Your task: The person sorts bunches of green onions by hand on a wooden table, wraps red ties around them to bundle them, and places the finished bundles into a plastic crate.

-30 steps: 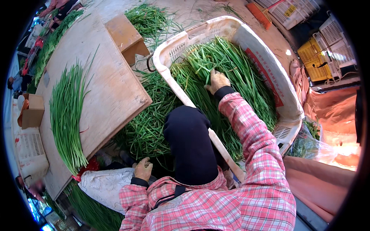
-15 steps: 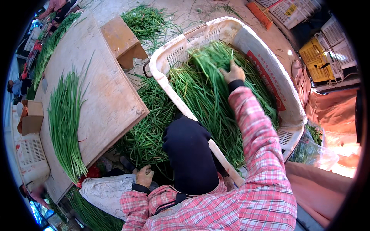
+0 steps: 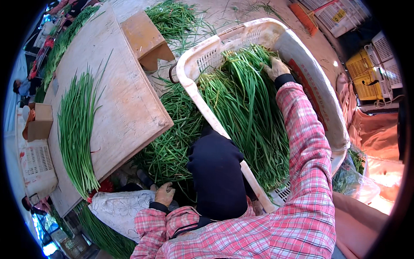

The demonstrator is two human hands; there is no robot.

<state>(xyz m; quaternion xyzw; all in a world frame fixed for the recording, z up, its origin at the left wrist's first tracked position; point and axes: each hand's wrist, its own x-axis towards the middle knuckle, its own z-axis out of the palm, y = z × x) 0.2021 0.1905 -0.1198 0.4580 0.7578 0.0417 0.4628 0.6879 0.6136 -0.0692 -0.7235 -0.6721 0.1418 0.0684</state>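
Observation:
My right hand point(image 3: 276, 69) is inside the big white plastic crate point(image 3: 264, 197), at its far right part. Its fingers are apart and lie against the edge of a pile of long green chives point(image 3: 246, 99); the leaves partly hide the fingertips. My left hand point(image 3: 164, 194) is held low beside my dark-clad knee point(image 3: 215, 172), fingers loosely bent and apart, with nothing in them. Close by it is a pale patterned cloth point(image 3: 120, 211). More loose chives point(image 3: 172, 142) lie in a heap between the crate and the wooden board.
To the left, a wooden board point(image 3: 125, 99) carries a neat bunch of chives point(image 3: 77, 134). A cardboard box point(image 3: 146, 39) stands beyond its edge. Further chives point(image 3: 170, 19) lie on the floor behind. At the far right are an orange broom point(image 3: 304, 18) and yellow crates point(image 3: 362, 73).
My right hand has shifted right and slightly farther away, along with the upper chives in the crate, which now lie flatter. My left hand has hardly moved. The whole view has swung slightly.

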